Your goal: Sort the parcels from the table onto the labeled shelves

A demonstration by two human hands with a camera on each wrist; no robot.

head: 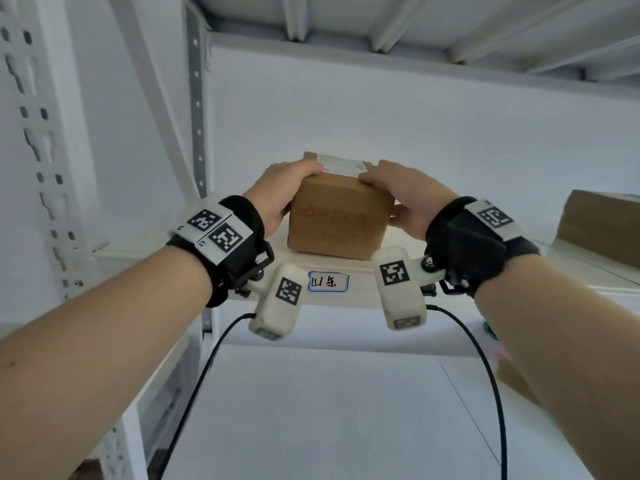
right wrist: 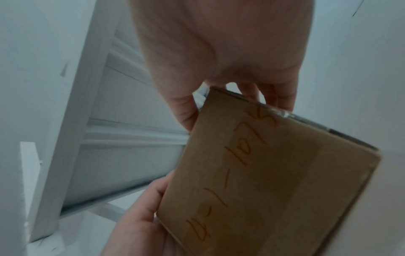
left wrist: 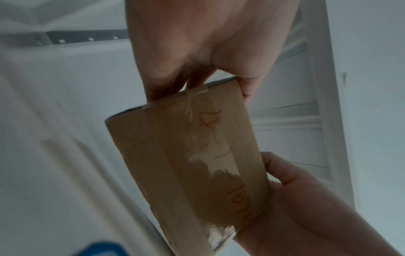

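Observation:
A small brown cardboard parcel (head: 337, 220) with a white shipping label on top and orange handwriting on its front sits at the front edge of a white shelf (head: 360, 271). My left hand (head: 280, 195) grips its left side, fingers curled over the top edge. My right hand (head: 403, 197) grips the right side the same way. A blue-bordered handwritten tag (head: 328, 281) is stuck on the shelf edge just below the parcel. The left wrist view shows the parcel (left wrist: 190, 164) taped down the middle. The right wrist view shows the orange writing on the parcel (right wrist: 263, 181).
Another cardboard parcel (head: 602, 226) lies on the same shelf at the far right. A perforated metal upright (head: 199, 116) stands at the left of the bay. The underside of a higher shelf (head: 415, 22) is overhead. A lower shelf board (head: 329, 410) lies beneath.

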